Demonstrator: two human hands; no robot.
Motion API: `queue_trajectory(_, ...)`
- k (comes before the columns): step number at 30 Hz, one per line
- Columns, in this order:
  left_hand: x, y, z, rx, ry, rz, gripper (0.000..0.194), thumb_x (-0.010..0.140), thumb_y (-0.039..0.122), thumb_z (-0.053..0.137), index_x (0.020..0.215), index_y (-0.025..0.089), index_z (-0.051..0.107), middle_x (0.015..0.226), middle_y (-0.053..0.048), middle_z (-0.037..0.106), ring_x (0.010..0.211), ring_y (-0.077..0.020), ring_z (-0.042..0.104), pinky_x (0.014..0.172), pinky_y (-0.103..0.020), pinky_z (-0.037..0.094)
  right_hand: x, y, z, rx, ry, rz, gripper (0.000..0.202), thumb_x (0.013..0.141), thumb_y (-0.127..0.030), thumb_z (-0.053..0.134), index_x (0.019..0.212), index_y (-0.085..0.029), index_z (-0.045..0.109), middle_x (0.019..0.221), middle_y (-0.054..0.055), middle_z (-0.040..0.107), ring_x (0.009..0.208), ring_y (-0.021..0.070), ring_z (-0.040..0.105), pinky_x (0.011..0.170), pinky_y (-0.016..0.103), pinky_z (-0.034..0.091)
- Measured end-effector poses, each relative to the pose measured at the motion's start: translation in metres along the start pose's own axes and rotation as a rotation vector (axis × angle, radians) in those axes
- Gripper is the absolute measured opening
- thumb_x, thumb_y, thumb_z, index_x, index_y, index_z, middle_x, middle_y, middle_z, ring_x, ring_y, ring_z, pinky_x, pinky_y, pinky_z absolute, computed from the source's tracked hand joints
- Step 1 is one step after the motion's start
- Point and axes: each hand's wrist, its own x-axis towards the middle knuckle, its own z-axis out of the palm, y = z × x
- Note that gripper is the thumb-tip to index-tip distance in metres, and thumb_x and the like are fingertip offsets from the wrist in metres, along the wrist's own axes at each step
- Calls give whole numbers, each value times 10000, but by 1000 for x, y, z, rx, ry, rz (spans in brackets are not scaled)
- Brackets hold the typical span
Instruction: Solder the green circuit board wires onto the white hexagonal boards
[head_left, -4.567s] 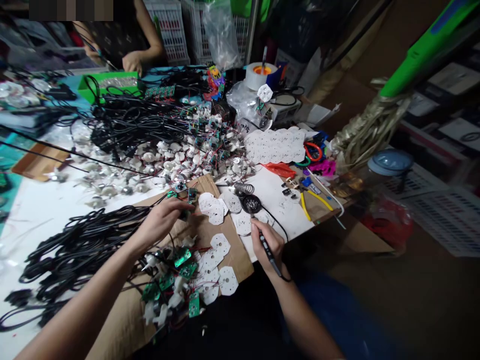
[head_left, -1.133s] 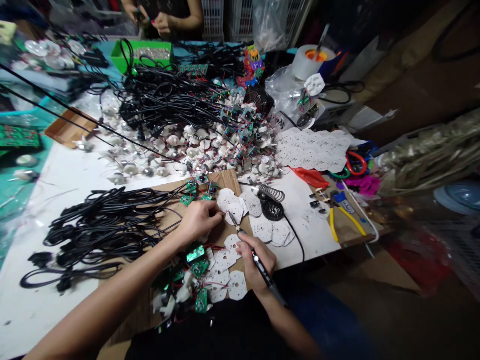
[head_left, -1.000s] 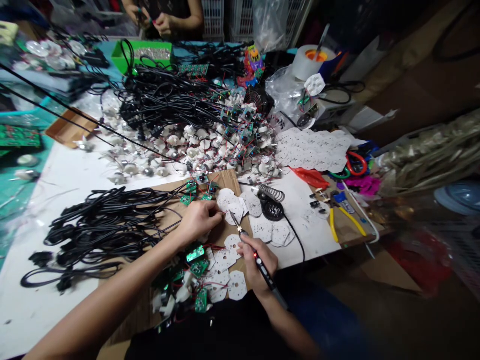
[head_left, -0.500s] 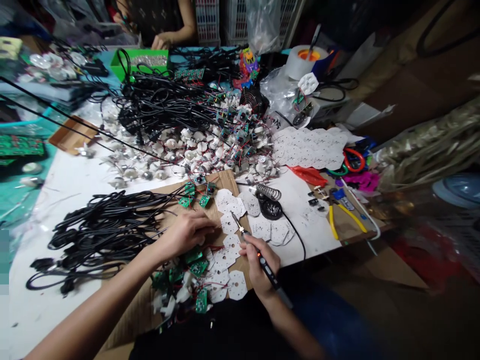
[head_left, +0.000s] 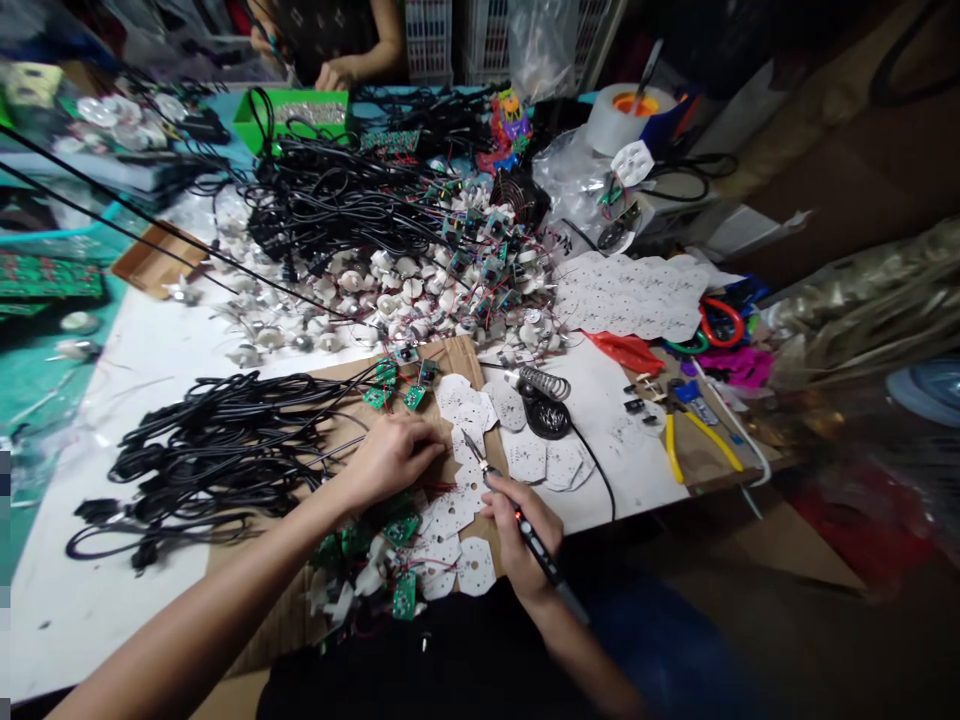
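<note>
Keeping the black, pen-shaped soldering iron [head_left: 536, 548] steady matters, I'd judge; the right hand [head_left: 538, 512] grips it, tip at a white octagonal board [head_left: 460, 455] on the brown cardboard sheet [head_left: 450, 355]. The left hand [head_left: 390, 460] curls beside, contents unclear.

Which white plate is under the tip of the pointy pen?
The white plate right beside the left hand, just below the overlapping plates. Only it has the pen's tip over it; I can't tell whether they touch.
</note>
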Motion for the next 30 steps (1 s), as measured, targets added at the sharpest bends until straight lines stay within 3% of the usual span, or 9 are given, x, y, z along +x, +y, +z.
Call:
queue_trajectory(3, -1, 0, -6, -65, -4, 57, 246, 1021, 319, 553, 894, 176, 709, 885, -64, 712, 867, -191, 634, 825, -314, 455, -2, 1, -1, -3, -11, 9, 223, 1015, -219, 574, 1133, -216, 762, 877, 27, 806, 620, 137, 772, 607, 226, 643)
queue_trajectory(6, -2, -2, -10, -139, -94, 97, 260, 1032, 327, 527, 896, 188, 699, 890, -44, 730, 858, -174, 637, 833, -301, 453, -1, 0, -2, -12, -17, 24, 223, 1018, -224, 572, 1131, -216, 763, 897, 32, 810, 618, 135, 772, 618, 229, 646)
queue_trajectory(14, 2, -3, -11, -170, -187, -145, 228, 984, 316, 537, 930, 194, 722, 815, -24, 738, 719, -146, 664, 667, -239, 455, -1, 1, -2, -10, -22, 11, 225, 1017, -221, 564, 1122, -203, 762, 859, 30, 804, 607, 141, 770, 603, 232, 648)
queue_trajectory(23, 11, 9, -12, 123, -192, -254, 211, 955, 339, 596, 885, 191, 729, 784, -47, 725, 687, -174, 644, 637, -260, 396, -1, -1, 0, -16, -63, -1, 217, 1015, -238, 588, 1135, -222, 768, 848, 31, 803, 631, 155, 775, 658, 256, 663)
queue_trajectory(30, 28, 8, -18, -58, -268, -418, 127, 845, 322, 702, 824, 201, 735, 751, -8, 754, 665, -157, 662, 610, -240, 407, -2, 2, 5, -12, -73, 17, 236, 1019, -243, 579, 1159, -229, 768, 866, 40, 805, 662, 158, 779, 642, 251, 664)
